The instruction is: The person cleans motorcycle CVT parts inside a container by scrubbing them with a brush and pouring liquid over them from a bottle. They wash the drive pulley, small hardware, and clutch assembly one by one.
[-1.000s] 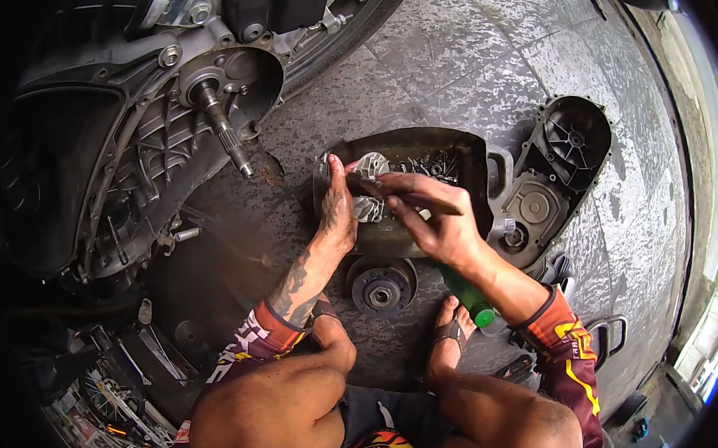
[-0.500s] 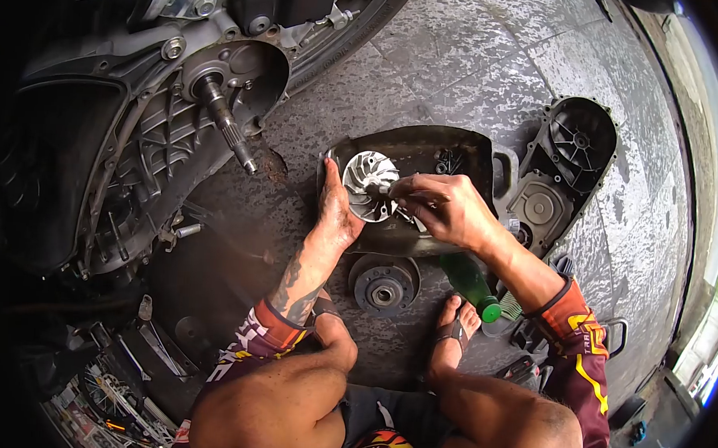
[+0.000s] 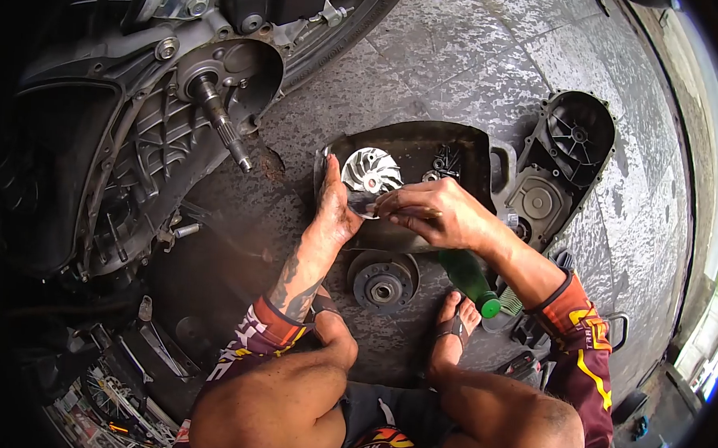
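Note:
A silver finned fan disc is held over the dark metal tray, its fins facing up. My left hand grips the disc's left edge, thumb up along its side. My right hand has its fingers pinched together at the disc's lower right edge, over something dark and flat that I cannot make out. Small bolts and nuts lie in the tray to the right of the disc.
A motorcycle engine with a splined shaft is at the upper left. Right of the tray lies a cast cover. Below the tray are a round hub and a green bottle. Tools lie lower left.
The disc, edge-on and partly covered by my hands earlier, now shows more of its finned face. My right hand has moved slightly down and left across its lower edge since half a second ago.

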The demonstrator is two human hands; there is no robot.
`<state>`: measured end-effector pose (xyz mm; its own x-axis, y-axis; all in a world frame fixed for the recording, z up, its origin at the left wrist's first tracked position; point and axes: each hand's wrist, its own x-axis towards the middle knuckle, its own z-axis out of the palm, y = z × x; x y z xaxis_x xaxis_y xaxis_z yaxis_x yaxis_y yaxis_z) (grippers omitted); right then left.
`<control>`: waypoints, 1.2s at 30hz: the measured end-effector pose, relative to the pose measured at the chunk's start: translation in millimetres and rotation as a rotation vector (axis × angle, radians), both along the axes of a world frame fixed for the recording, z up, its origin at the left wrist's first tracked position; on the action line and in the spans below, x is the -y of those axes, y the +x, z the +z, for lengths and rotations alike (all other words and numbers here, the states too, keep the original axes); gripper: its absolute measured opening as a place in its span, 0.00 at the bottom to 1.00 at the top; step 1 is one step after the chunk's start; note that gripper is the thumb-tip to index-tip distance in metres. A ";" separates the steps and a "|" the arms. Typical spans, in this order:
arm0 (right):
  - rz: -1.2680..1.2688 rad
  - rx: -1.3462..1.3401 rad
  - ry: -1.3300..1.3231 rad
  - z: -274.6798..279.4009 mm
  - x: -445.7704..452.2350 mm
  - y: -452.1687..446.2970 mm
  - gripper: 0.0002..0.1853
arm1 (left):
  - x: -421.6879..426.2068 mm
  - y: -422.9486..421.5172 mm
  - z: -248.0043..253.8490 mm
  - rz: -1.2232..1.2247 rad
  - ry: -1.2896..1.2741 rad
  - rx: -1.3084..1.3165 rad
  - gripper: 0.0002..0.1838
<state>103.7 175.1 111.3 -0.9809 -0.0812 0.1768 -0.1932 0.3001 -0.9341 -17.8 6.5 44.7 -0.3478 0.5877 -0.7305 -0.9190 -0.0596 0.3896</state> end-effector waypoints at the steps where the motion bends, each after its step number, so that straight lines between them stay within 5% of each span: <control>1: -0.005 0.082 0.107 -0.2 -8.7 0.7 0.11 | 1.3 0.2 -13.4 0.043 0.102 0.040 0.40; 5: 0.024 0.015 0.093 4.9 -8.6 -2.9 0.13 | 8.4 1.1 -20.7 0.001 0.106 0.061 0.41; 7: 0.180 0.016 -0.010 6.2 -5.5 -1.9 0.12 | 12.2 -8.2 -23.6 -0.058 0.387 0.216 0.41; 11: 0.053 0.095 0.177 -4.3 -26.3 -0.5 0.13 | 3.1 -1.1 -24.2 0.039 0.117 0.037 0.40; 24: 0.286 -0.085 0.151 3.1 -10.4 -0.6 0.14 | -3.0 -10.3 -5.1 -0.091 0.006 0.035 0.41; 28: 0.146 0.050 0.255 -0.3 -34.7 -3.2 0.11 | -0.8 -14.3 -10.6 -0.107 0.071 -0.049 0.39; 32: 0.301 -0.118 0.165 6.5 -14.3 1.0 0.12 | -3.3 -13.4 6.5 -0.082 -0.028 -0.164 0.39; 34: 0.323 0.002 0.221 0.0 -19.1 0.3 0.12 | -11.9 -10.1 18.1 -0.075 -0.126 -0.176 0.40; 36: 0.195 -0.010 0.297 0.1 -32.5 -4.6 0.12 | -14.3 -9.0 19.8 -0.025 -0.209 -0.268 0.40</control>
<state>99.1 207.6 111.4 -0.9404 -0.3156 0.1266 -0.2818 0.5147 -0.8097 -26.8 20.8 64.5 -0.5308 0.4456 -0.7208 -0.7825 0.0688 0.6188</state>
